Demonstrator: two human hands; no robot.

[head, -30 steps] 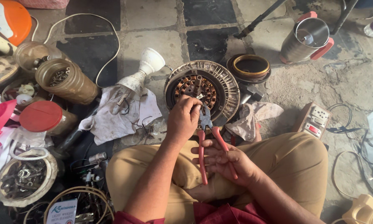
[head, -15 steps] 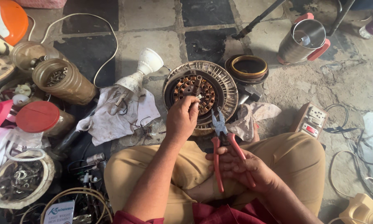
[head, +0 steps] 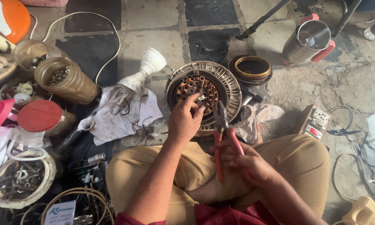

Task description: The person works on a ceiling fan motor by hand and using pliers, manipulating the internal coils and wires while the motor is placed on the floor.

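Seated cross-legged on a worn stone floor, a person in tan trousers is working over a round motor stator (head: 204,93), seen from the head camera amid a spread of workshop clutter. Lying to the left of the stator is a white lamp holder (head: 143,71) on a grubby white cloth (head: 112,118), with a white cable (head: 108,37) looping behind it; further left are standing a clear jar of screws (head: 64,79) and a red-lidded jar (head: 39,116), and a shallow dish of small metal parts (head: 20,179) is sitting near the bottom corner. Just behind the stator a dark ring with a brass rim (head: 252,68) is resting, beyond it a steel jug with red handles (head: 308,39), and to the right a socket box (head: 316,121). Another rag (head: 254,118) is bunched beside the stator, partly hidden by the tool. The stator itself is lying flat on the floor just past the knees, its copper windings ringed by a ribbed grey rim. The left hand (head: 185,121) is pinching something small at the windings, covering the near rim. The right hand (head: 248,164) is wrapped round red-handled pliers (head: 223,133), whose nose is pointing at the stator's edge; the two hands are close but apart.
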